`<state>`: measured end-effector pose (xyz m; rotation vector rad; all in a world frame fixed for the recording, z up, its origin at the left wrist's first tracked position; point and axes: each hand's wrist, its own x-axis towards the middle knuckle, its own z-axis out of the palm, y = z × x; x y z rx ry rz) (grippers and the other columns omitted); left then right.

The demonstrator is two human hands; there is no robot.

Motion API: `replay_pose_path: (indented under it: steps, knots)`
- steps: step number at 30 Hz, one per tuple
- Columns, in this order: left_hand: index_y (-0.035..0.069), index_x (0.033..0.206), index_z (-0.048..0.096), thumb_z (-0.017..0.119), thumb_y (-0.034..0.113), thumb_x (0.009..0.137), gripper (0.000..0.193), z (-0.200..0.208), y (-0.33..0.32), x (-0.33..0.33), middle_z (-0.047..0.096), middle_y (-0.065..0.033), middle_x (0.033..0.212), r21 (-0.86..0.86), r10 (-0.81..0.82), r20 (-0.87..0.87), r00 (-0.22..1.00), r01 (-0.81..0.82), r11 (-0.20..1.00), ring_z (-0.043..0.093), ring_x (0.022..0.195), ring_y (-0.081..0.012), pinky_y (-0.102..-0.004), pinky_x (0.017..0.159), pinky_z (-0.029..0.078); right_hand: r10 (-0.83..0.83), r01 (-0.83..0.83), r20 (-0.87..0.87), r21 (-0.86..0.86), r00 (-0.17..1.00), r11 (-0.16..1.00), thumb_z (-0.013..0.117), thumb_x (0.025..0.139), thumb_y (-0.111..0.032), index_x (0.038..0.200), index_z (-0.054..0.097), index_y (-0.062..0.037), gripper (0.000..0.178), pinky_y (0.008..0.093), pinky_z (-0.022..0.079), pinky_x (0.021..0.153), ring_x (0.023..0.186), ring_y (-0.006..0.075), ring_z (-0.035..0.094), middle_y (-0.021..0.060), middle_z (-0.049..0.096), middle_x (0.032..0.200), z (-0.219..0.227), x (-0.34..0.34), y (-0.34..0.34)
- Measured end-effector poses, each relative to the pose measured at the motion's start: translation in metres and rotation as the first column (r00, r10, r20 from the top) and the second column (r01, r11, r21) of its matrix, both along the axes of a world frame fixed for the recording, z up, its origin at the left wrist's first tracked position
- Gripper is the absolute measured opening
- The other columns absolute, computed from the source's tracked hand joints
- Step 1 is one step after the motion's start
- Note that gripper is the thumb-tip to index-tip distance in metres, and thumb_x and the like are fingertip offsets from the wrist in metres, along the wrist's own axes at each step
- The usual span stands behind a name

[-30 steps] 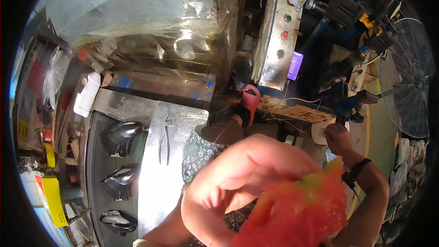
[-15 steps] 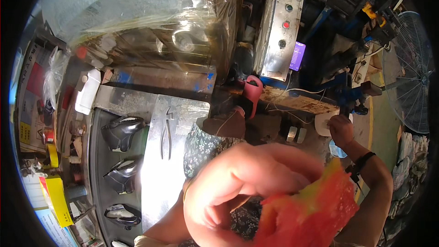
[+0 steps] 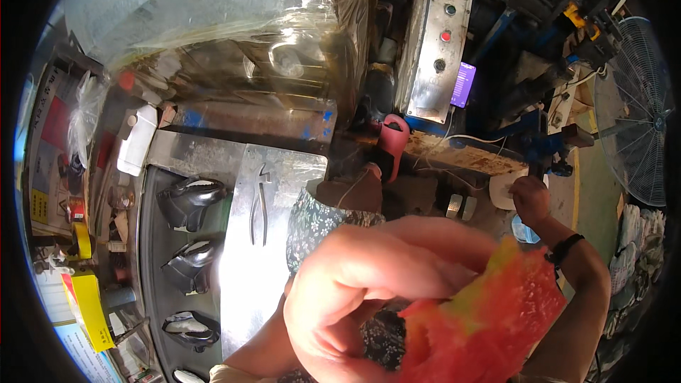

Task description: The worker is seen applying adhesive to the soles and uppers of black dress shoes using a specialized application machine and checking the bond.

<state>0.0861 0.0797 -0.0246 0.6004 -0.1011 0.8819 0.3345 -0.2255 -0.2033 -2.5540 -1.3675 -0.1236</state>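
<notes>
plainly, red fruit [image 3: 489, 326] juts rightward from the left grip [image 3: 376, 259]

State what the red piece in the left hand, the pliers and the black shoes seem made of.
Red piece: moist fruit flesh, probably watermelon, judging by its glistening, ragged surface and yellowish-green edge. Pliers: bare metal, likely steel, given the grey, reflective sheen. Black shoes: smooth, glossy leather or a synthetic lookalike; the bright highlights cannot settle which.

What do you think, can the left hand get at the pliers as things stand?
Probably not straight away: the left hand holds a piece of red fruit. Nothing covers the pliers on the metal sheet, though, so the way otherwise looks free.
</notes>
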Motion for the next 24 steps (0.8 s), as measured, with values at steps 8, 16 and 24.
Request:
replay_pose_path:
  steps: [8,16,24]
  knots:
    - [-0.006,0.121,0.044,0.074,0.009,0.083,0.05,0.002,0.032,0.002,0.045,-0.0419,0.129,0.497,-0.53,0.161,0.833,0.396,0.772,0.056,0.115,-0.0427,-0.0473,0.095,0.046,0.002,-0.002,0.002,-0.006,1.0,1.0,0.062,0.067,0.0,0.076,0.064,-0.007,0.011,0.0408,0.05,0.072,0.082,0.0306,0.061,0.0079,0.065,0.085,0.002,0.0,0.001]
    - [0.003,0.118,0.04,0.07,0.018,0.085,0.048,-0.008,0.001,0.027,0.05,-0.0398,0.115,0.104,-0.381,0.383,0.841,0.371,0.923,0.064,0.095,-0.0456,-0.0461,0.076,0.059,0.025,-0.025,0.031,0.006,0.999,1.0,0.064,0.065,0.001,0.076,0.064,-0.0075,0.014,0.0393,0.05,0.07,0.08,0.0301,0.061,0.0074,0.064,0.083,0.003,0.0,0.003]
    - [0.0,0.107,0.049,0.064,0.013,0.091,0.025,-0.003,0.045,-0.019,0.035,-0.0597,0.114,-0.05,-0.689,-0.029,0.724,0.687,0.725,0.05,0.107,-0.0646,-0.0608,0.082,0.053,-0.006,0.006,-0.017,-0.015,1.0,1.0,0.062,0.067,-0.001,0.076,0.063,-0.007,0.011,0.0416,0.05,0.074,0.084,0.0311,0.061,0.0086,0.064,0.085,0.002,0.0,0.0]
